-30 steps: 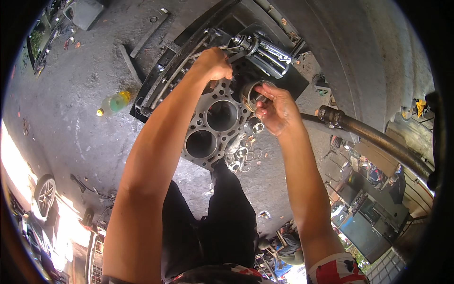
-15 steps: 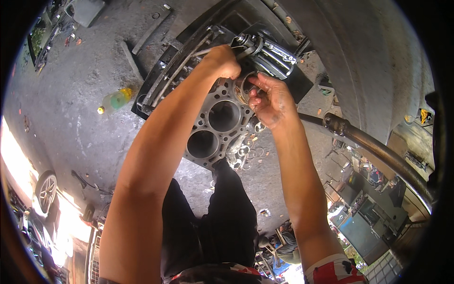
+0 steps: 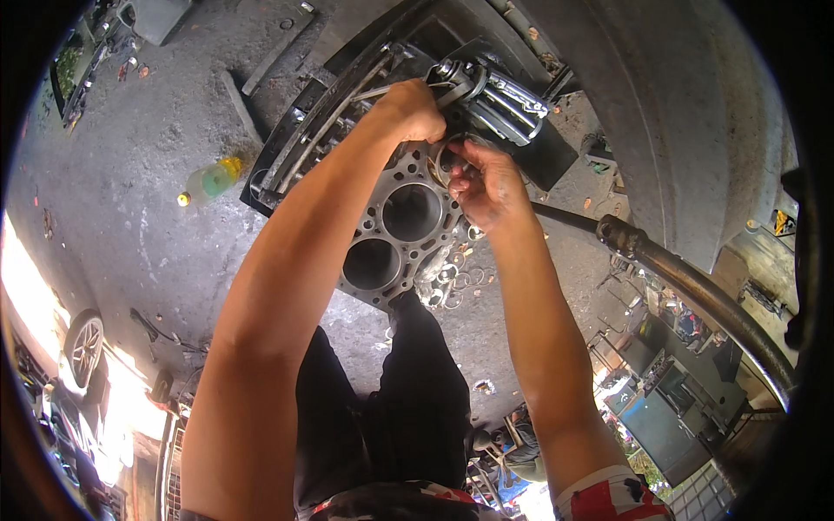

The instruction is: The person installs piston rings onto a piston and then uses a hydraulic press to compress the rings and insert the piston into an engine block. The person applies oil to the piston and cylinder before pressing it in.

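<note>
A: Start at the hands. What are they doing?

B: The left hand [image 3: 415, 108] is curled into a fist around a slim metal tool [image 3: 375, 91], at the far end of the engine block [image 3: 382, 239]. The right hand [image 3: 486, 184] has its fingers bent, pinching a thin metal ring [image 3: 447, 156] right over the bore at that same far end, the two hands nearly touching.

A: And the ring sits where, exactly?

B: Held against the top face of the block, at the far bore. Whether it is on a piston or loose in the fingers I cannot tell; the hands hide it.

A: What lies about them?

B: Just beyond the hands, a cluster of shiny sockets and wrenches in a dark tool tray [image 3: 499, 100]. Two open cylinder bores [image 3: 410, 211] show nearer the person, and loose rings [image 3: 453, 282] lie on the floor by the block's near right corner. A yellow-capped bottle [image 3: 208, 181] lies on the concrete to the left, well apart.

A: What could go wrong?

B: As I judge it, a thin ring flexed too far may snap, or spring from the pinch and drop into an open bore. The tool could slip and score the block's face.
</note>
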Demonstrator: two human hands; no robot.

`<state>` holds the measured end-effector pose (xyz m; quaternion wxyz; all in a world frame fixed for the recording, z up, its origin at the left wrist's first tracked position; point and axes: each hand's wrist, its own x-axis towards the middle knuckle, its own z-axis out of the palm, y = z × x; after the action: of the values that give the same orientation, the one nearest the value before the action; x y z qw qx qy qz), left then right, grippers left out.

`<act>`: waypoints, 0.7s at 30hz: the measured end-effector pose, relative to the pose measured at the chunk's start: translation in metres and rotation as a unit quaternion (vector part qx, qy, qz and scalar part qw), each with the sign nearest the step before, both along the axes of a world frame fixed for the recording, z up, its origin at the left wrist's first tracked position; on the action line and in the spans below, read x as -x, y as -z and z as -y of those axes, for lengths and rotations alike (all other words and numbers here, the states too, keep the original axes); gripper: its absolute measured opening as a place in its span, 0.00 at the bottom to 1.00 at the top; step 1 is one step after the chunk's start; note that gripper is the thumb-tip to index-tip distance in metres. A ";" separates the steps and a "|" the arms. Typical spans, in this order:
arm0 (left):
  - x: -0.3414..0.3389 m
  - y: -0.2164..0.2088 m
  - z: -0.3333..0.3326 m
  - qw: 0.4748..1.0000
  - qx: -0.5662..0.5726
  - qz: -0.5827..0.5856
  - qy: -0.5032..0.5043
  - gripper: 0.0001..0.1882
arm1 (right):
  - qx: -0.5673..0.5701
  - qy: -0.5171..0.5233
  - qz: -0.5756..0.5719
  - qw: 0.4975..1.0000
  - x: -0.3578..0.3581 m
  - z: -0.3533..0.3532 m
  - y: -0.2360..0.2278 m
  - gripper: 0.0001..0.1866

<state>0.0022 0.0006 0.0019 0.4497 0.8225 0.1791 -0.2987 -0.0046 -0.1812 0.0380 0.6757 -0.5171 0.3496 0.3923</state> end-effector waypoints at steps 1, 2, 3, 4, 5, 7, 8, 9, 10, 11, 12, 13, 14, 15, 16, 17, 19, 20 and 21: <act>0.000 0.001 0.000 1.000 0.004 -0.004 0.000 0.15 | 0.001 0.002 -0.002 1.000 0.000 0.000 0.003 0.06; 0.000 0.002 0.000 1.000 0.004 -0.002 0.003 0.16 | 0.002 0.006 -0.004 1.000 0.000 0.000 0.006 0.06; 0.000 0.002 0.000 1.000 0.009 -0.003 0.005 0.16 | -0.002 0.003 -0.007 1.000 0.000 0.001 0.009 0.06; -0.001 0.003 0.000 1.000 0.014 -0.007 0.003 0.16 | -0.005 0.002 -0.010 1.000 -0.001 0.001 0.011 0.07; -0.001 0.003 0.000 1.000 0.017 -0.001 0.003 0.16 | 0.002 0.005 -0.010 1.000 0.000 0.001 0.013 0.07; -0.001 0.003 -0.001 1.000 0.025 0.005 0.000 0.16 | 0.000 -0.008 0.002 1.000 0.000 0.001 0.017 0.07; -0.001 0.003 -0.001 1.000 0.018 0.006 0.005 0.16 | 0.009 -0.011 0.009 1.000 0.000 0.001 0.018 0.07; -0.001 0.003 -0.002 1.000 0.012 0.006 0.014 0.16 | 0.011 -0.013 0.010 1.000 0.001 0.001 0.018 0.07; -0.001 0.002 -0.002 1.000 0.007 0.005 0.020 0.17 | 0.017 -0.014 0.010 1.000 0.001 0.000 0.019 0.07; 0.000 0.002 -0.003 1.000 0.009 0.010 0.020 0.17 | 0.019 -0.015 0.009 1.000 0.002 0.000 0.020 0.06; 0.001 0.001 -0.003 1.000 0.011 0.014 0.017 0.18 | 0.024 -0.019 0.010 0.999 0.003 -0.001 0.021 0.06; 0.002 0.001 -0.004 1.000 0.015 0.016 0.013 0.18 | 0.025 -0.024 0.011 0.999 0.003 -0.002 0.022 0.05; 0.003 0.001 -0.004 1.000 0.011 0.026 0.012 0.19 | 0.033 -0.025 0.015 0.999 0.004 -0.003 0.023 0.04; 0.004 0.001 -0.004 0.999 0.009 0.035 0.011 0.19 | 0.040 -0.026 0.019 0.999 0.005 -0.005 0.024 0.04; 0.004 0.002 -0.005 0.999 0.006 0.037 0.010 0.20 | 0.039 -0.021 0.014 0.999 0.005 -0.006 0.025 0.04; 0.005 0.002 -0.005 0.999 0.012 0.034 0.002 0.20 | 0.037 -0.016 0.014 0.999 0.006 -0.008 0.026 0.04; 0.005 0.004 -0.004 0.999 0.026 0.019 -0.011 0.21 | 0.051 -0.013 0.014 0.998 0.006 -0.011 0.028 0.04; 0.004 0.005 -0.004 0.999 0.026 0.019 -0.012 0.21 | 0.067 -0.014 0.015 0.998 0.006 -0.012 0.028 0.04; 0.004 0.005 -0.004 0.999 0.028 0.023 -0.011 0.21 | 0.082 -0.015 0.017 0.996 0.007 -0.013 0.029 0.05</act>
<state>-0.0017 0.0047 -0.0033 0.4795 0.8145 0.1693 -0.2794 -0.0111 -0.1678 0.0093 0.6307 -0.5827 0.3616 0.3632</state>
